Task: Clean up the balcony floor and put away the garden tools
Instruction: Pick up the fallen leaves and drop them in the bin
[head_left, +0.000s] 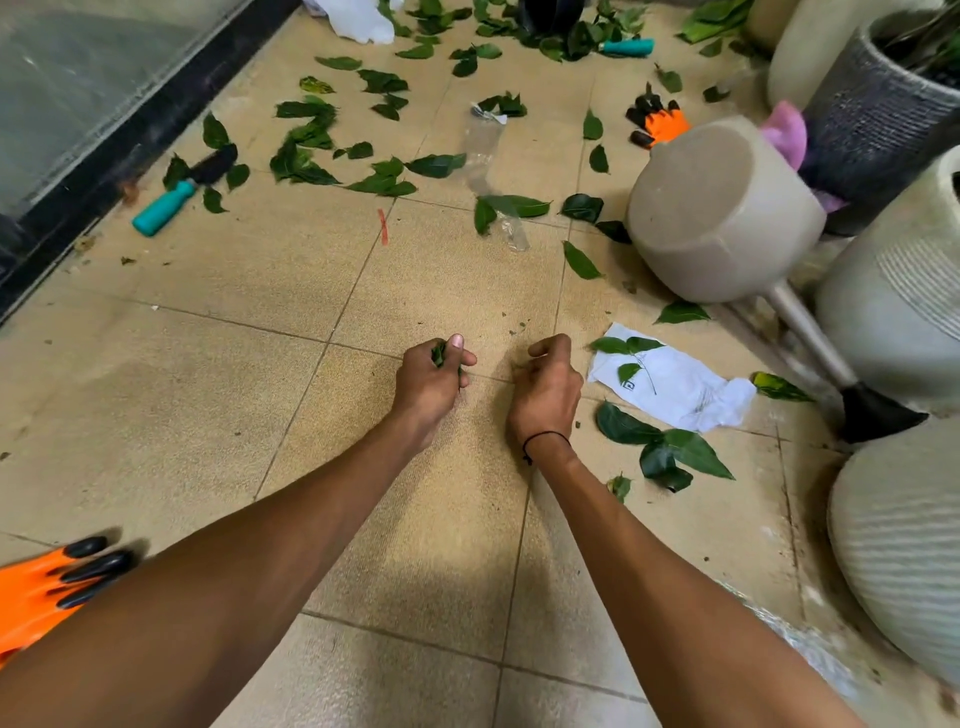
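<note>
Left hand (434, 376) grips a wad of leaves (440, 356); right hand (548, 387) curled, apparently empty; nearest loose leaves (660, 447) lie just right of the right hand, beside the paper (680, 389); right hand's closer.

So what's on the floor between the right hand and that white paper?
In the head view, almost nothing: bare tan tile separates the right hand from the white paper, whose near corner carries a leaf sprig.

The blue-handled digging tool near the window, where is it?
The teal-handled trowel lies on the floor at the upper left of the head view, beside the dark door frame, with green leaves scattered around its dark blade.
</note>
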